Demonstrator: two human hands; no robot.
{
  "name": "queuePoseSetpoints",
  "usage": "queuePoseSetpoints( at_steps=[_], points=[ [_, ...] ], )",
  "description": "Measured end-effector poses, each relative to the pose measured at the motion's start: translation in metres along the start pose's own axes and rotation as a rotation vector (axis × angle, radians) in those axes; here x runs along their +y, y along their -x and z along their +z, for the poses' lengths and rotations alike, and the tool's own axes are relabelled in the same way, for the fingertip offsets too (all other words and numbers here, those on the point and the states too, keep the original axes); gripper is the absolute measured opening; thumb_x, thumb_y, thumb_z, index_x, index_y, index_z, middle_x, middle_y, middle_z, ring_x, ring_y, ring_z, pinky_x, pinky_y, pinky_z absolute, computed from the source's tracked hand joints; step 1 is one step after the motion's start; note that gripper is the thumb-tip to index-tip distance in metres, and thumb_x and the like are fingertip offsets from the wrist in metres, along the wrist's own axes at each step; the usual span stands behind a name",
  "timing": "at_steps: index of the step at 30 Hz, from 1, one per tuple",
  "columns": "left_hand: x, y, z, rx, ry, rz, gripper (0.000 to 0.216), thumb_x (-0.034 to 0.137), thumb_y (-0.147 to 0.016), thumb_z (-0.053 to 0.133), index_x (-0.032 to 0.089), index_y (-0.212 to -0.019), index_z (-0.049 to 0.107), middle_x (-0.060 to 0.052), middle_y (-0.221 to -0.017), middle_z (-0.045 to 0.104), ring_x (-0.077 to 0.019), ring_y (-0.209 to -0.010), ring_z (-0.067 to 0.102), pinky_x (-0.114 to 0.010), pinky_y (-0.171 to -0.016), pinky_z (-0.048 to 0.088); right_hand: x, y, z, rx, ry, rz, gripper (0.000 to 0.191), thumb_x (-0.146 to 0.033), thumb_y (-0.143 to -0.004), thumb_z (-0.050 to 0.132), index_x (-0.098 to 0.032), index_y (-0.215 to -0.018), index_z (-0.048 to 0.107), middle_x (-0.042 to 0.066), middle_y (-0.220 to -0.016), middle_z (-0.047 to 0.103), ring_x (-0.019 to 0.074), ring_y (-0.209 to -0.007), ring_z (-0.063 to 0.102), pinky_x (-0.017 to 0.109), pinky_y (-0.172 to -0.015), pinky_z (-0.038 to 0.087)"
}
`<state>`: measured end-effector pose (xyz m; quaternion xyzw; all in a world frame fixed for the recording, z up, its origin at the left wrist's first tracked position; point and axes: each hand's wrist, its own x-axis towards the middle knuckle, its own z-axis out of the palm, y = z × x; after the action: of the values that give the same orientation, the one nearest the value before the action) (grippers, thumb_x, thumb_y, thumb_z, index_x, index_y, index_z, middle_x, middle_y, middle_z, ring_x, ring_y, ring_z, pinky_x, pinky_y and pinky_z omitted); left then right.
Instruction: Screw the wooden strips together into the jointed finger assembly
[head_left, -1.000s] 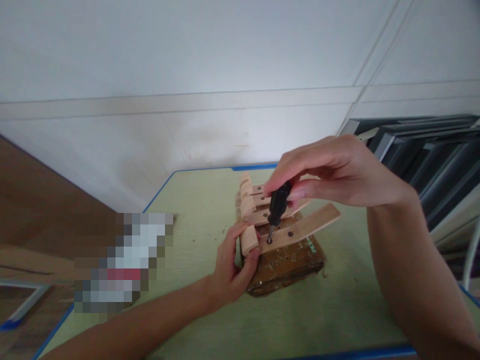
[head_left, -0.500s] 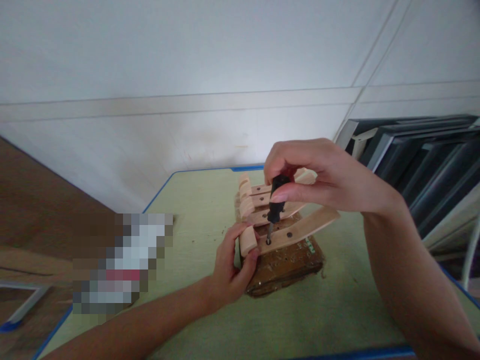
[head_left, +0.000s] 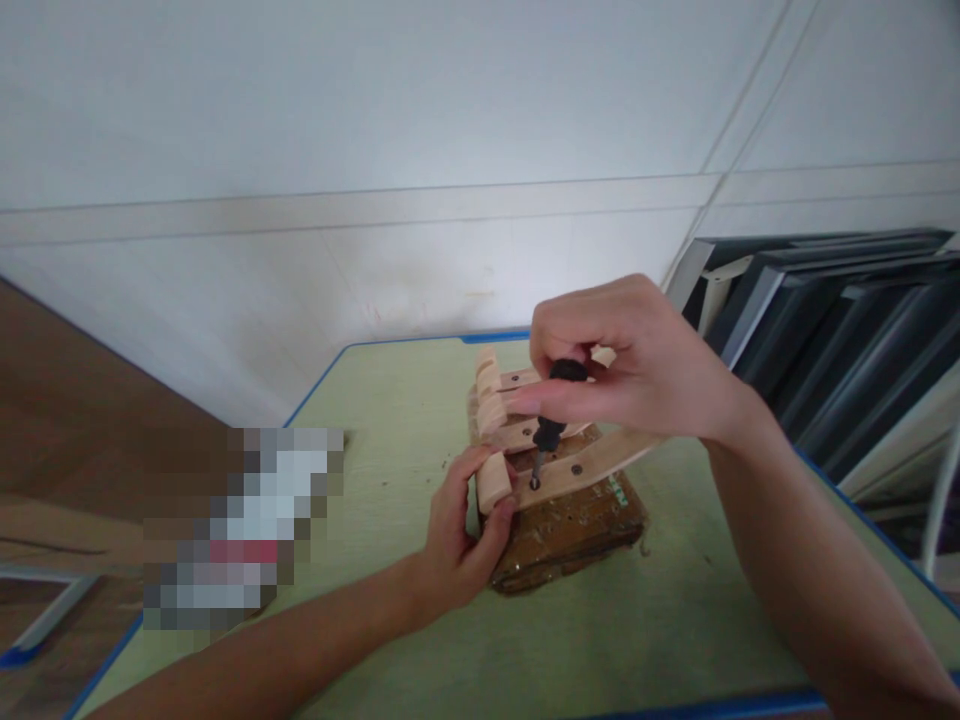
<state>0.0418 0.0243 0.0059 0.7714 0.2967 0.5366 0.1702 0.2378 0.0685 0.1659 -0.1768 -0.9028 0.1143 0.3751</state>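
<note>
My right hand (head_left: 611, 365) is closed around the black handle of a screwdriver (head_left: 550, 432). The screwdriver's tip sits in a dark screw hole near the left end of the nearest curved wooden piece (head_left: 600, 462). My left hand (head_left: 469, 520) grips the rounded block end (head_left: 494, 483) of that same piece, thumb in front and fingers behind. Beneath it lies a brown, tape-wrapped cardboard block (head_left: 570, 535). Several similar wooden pieces (head_left: 491, 385) lie side by side farther back, partly hidden by my right hand.
The green table (head_left: 360, 430) has a blue edge and meets a white wall (head_left: 337, 280) at the back. A pixelated object (head_left: 255, 510) lies at the left. Several dark panels (head_left: 840, 310) lean at the right.
My right hand has turned around the screwdriver handle, fingers and thumb shifting left. The screwdriver tip stays at the same hole. My left hand has barely moved.
</note>
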Motion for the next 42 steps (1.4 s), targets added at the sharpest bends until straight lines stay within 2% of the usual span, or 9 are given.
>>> queuePoseSetpoints(
  at_steps=[4,9,13,17,21,25,32,36,42],
  points=[
    [0.000,0.001,0.000,-0.008,0.000,0.010,0.037,0.015,-0.088,0.050,0.018,-0.124,0.044,-0.007,-0.095,0.059,-0.0190,-0.088,0.058,-0.035,-0.081,0.050,0.001,0.003,0.000,-0.011,-0.090,0.060,0.034,-0.033,-0.081,0.068,-0.017,-0.065,0.043,-0.005,-0.059,0.045,0.0056,-0.051,0.029,0.027,-0.047,0.024],
    [-0.001,0.002,-0.001,-0.008,-0.016,0.024,0.039,0.014,-0.087,0.050,0.017,-0.126,0.043,-0.008,-0.097,0.059,-0.0195,-0.088,0.059,-0.033,-0.079,0.050,-0.002,0.004,-0.012,-0.126,-0.171,0.059,0.014,-0.028,-0.085,0.063,-0.014,-0.086,0.060,0.002,-0.083,0.062,0.0067,-0.064,0.052,0.021,-0.050,0.040],
    [-0.001,0.002,-0.001,-0.006,-0.010,0.018,0.037,0.013,-0.087,0.050,0.017,-0.123,0.044,-0.007,-0.096,0.059,-0.0189,-0.087,0.058,-0.033,-0.078,0.050,-0.003,0.008,-0.025,-0.282,-0.270,0.057,0.021,-0.016,-0.091,0.052,-0.007,-0.104,0.064,0.008,-0.100,0.068,0.0090,-0.074,0.063,0.021,-0.063,0.050],
    [-0.001,0.002,-0.001,-0.014,-0.017,0.007,0.038,0.014,-0.087,0.050,0.016,-0.124,0.043,-0.008,-0.098,0.058,-0.0193,-0.090,0.058,-0.034,-0.082,0.049,-0.001,0.012,-0.031,-0.309,-0.357,0.111,0.029,-0.017,-0.092,0.051,-0.003,-0.116,0.061,0.009,-0.102,0.070,0.0100,-0.076,0.068,0.018,-0.067,0.054],
    [0.000,0.001,-0.001,-0.010,-0.026,0.010,0.034,0.016,-0.088,0.049,0.018,-0.122,0.045,-0.007,-0.096,0.059,-0.0191,-0.089,0.059,-0.035,-0.083,0.050,0.001,0.010,-0.029,-0.269,-0.244,0.158,0.026,-0.023,-0.089,0.058,-0.008,-0.109,0.065,0.005,-0.089,0.071,0.0084,-0.071,0.067,0.015,-0.061,0.050],
    [0.001,0.000,0.000,-0.001,-0.020,0.018,0.034,0.017,-0.089,0.049,0.018,-0.123,0.045,-0.007,-0.095,0.059,-0.0189,-0.087,0.059,-0.035,-0.081,0.051,0.003,0.006,-0.024,-0.191,-0.091,0.084,0.020,-0.030,-0.083,0.066,-0.011,-0.091,0.067,0.002,-0.077,0.068,0.0072,-0.066,0.059,0.018,-0.058,0.044],
    [-0.002,0.003,0.000,-0.007,0.001,0.007,0.037,0.015,-0.088,0.050,0.017,-0.124,0.045,-0.008,-0.098,0.059,-0.0197,-0.092,0.058,-0.036,-0.087,0.048,-0.002,0.002,-0.017,-0.168,0.076,-0.073,0.024,-0.027,-0.089,0.060,-0.013,-0.071,0.049,-0.002,-0.073,0.045,0.0078,-0.070,0.041,0.022,-0.063,0.033],
    [-0.002,0.002,0.000,-0.011,0.012,0.005,0.038,0.015,-0.088,0.050,0.017,-0.125,0.044,-0.008,-0.099,0.059,-0.0198,-0.093,0.058,-0.036,-0.086,0.048,-0.007,0.001,-0.015,-0.132,0.141,-0.065,0.033,-0.030,-0.087,0.061,-0.014,-0.066,0.043,-0.002,-0.071,0.038,0.0084,-0.068,0.037,0.024,-0.060,0.027],
    [0.000,0.002,0.000,-0.006,-0.010,0.002,0.036,0.015,-0.088,0.050,0.018,-0.124,0.044,-0.007,-0.097,0.059,-0.0189,-0.090,0.058,-0.035,-0.085,0.049,-0.009,-0.001,-0.009,-0.113,0.246,-0.046,0.039,-0.025,-0.093,0.051,-0.016,-0.060,0.033,-0.003,-0.061,0.032,0.0068,-0.057,0.029,0.028,-0.056,0.021]
  ],
)
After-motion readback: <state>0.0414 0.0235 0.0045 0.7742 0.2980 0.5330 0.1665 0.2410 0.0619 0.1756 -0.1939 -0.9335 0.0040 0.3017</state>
